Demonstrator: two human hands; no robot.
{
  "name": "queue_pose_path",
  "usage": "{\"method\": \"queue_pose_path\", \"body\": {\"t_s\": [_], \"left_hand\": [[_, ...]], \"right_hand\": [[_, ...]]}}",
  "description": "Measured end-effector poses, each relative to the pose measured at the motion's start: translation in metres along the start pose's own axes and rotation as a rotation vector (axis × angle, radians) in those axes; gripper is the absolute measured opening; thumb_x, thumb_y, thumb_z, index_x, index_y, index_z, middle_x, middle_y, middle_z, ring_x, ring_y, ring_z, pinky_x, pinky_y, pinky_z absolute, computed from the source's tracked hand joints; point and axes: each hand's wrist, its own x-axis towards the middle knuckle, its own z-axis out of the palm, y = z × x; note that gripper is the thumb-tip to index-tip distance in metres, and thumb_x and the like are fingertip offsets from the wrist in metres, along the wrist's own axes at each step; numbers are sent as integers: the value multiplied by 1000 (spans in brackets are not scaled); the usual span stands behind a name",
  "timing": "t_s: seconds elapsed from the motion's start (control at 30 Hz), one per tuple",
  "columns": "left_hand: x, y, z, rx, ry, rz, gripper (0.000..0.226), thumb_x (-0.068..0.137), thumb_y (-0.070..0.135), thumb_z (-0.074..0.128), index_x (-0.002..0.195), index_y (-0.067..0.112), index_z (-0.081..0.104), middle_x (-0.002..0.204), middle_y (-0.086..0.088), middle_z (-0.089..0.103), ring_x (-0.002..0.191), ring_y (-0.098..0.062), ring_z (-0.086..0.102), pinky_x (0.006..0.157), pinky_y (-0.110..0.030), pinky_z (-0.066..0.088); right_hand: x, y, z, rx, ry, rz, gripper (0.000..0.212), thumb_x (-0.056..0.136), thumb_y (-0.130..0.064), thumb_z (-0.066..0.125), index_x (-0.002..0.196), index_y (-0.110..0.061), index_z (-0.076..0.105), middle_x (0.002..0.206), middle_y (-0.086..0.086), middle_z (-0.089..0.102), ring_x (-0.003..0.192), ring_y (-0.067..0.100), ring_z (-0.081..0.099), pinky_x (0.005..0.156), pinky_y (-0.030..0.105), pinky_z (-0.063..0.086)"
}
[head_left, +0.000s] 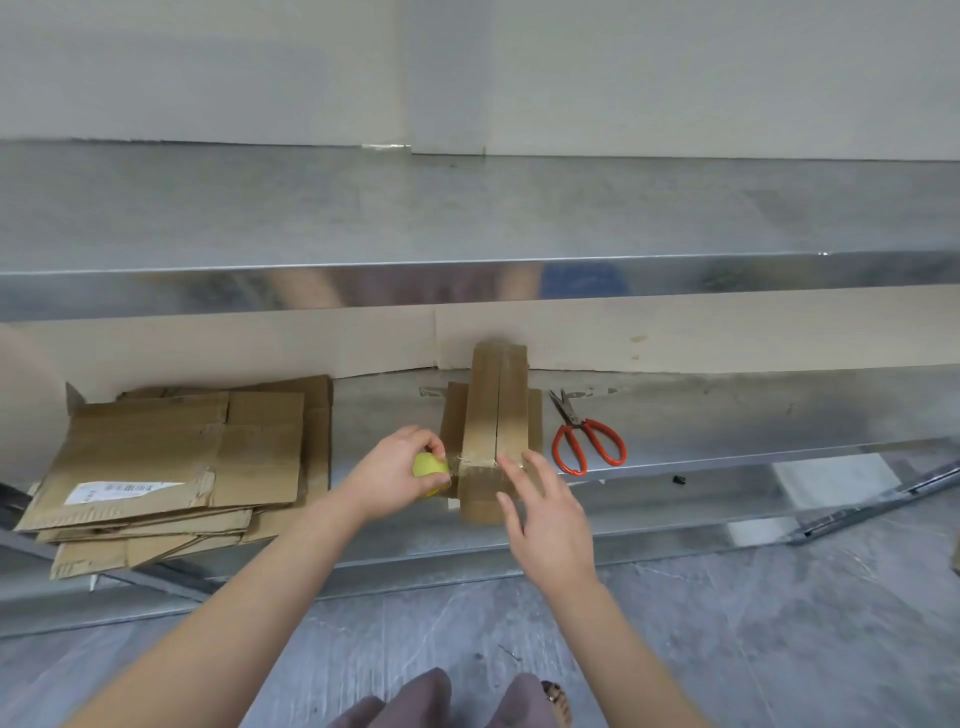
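At the near edge of the lower metal shelf (727, 410), we see the left hand (395, 467) with its fingers curled round a small yellow roll of tape (428, 465), which it holds just against the left side of a narrow brown cardboard box (493, 415). A strip of clear tape (478, 462) runs from the roll across the box's top, over the seam between its two flaps. The right hand (545, 514) is spread wide and grips nothing; its straight fingertips rest on the box's near right corner, beside the strip. The box lies lengthwise, its far end reaching towards the pale cardboard sheet (675, 332) that lines the back of the shelf. Just right of the box lie scissors with orange-red handles (587, 441), blades closed and pointing away. Well to the left sits a stack of flattened brown cardboard cartons (176, 467), the top one bearing a white label. Above all this runs the upper metal shelf (467, 208), and below us is the grey floor (779, 623).
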Motion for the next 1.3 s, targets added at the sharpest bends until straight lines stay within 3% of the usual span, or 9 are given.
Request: {"method": "queue_pose_path", "body": {"t_s": [0.13, 0.33, 0.43, 0.53, 0.6, 0.77, 0.93, 1.07, 1.3], "left_hand": [[5, -2, -3, 60, -32, 31, 20, 82, 22, 71, 96, 17, 58, 101, 2, 54, 97, -16, 52, 87, -25, 38], [10, -14, -19, 232, -74, 23, 18, 83, 17, 64, 98, 17, 53, 107, 0, 51, 92, -19, 54, 79, -30, 44], [5, -21, -22, 206, -84, 2, 20, 84, 21, 67, 98, 19, 53, 107, 2, 51, 92, -15, 52, 79, -27, 42], [-4, -17, -19, 76, -3, 6, 21, 83, 25, 72, 95, 20, 55, 102, 4, 53, 92, -12, 51, 80, -24, 40], [-10, -17, -19, 27, 58, 9, 21, 82, 26, 73, 93, 23, 55, 99, 7, 53, 93, -11, 50, 81, -24, 40], [-26, -16, -24, 9, 147, 26, 24, 81, 26, 75, 90, 27, 52, 98, 11, 51, 93, -10, 50, 82, -26, 41], [-42, -12, -29, 37, 220, 120, 26, 77, 20, 75, 95, 23, 56, 99, 10, 49, 91, -11, 53, 77, -27, 45], [-56, -11, -30, 59, 263, 150, 25, 77, 17, 72, 99, 18, 59, 102, 7, 51, 90, -16, 57, 77, -35, 49], [-80, -38, -23, -85, 130, 99, 51, 91, 23, 63, 139, 25, 45, 129, 15, 43, 117, 2, 44, 102, -13, 31]], "right_hand": [[0, 3, 3, -72, -6, -26, 50, 100, -41, 40, 148, -47, 25, 157, -12, 28, 126, 14, 49, 74, 32, 57], [-2, 10, 3, -104, -44, -11, 54, 101, -41, 39, 148, -52, 14, 158, -18, 20, 114, 8, 55, 55, 17, 45], [-2, 5, 0, -104, -45, -9, 49, 101, -44, 37, 147, -52, 21, 157, -17, 22, 120, 10, 50, 62, 20, 50], [3, -5, -11, -125, -21, 3, 42, 100, -48, 35, 142, -46, 39, 151, -11, 39, 134, 16, 40, 87, 36, 54], [7, -18, -21, -176, 35, -23, 37, 98, -42, 48, 134, -38, 55, 139, -5, 54, 134, 22, 43, 94, 44, 51], [15, -66, -32, -278, 260, -201, 26, 82, -30, 72, 108, -25, 71, 107, -3, 68, 114, 27, 60, 84, 41, 52], [20, -107, -17, 4, -3, -135, 35, 93, -48, 51, 117, -26, 66, 109, -7, 66, 106, 18, 53, 86, 32, 47], [29, -119, -2, 259, -47, -33, 18, 89, -43, 61, 97, -26, 65, 92, -11, 66, 91, 9, 58, 76, 28, 48], [37, -112, 14, 360, -61, -31, 7, 88, -28, 68, 84, -23, 64, 79, -9, 66, 74, 9, 59, 69, 30, 48]]}}
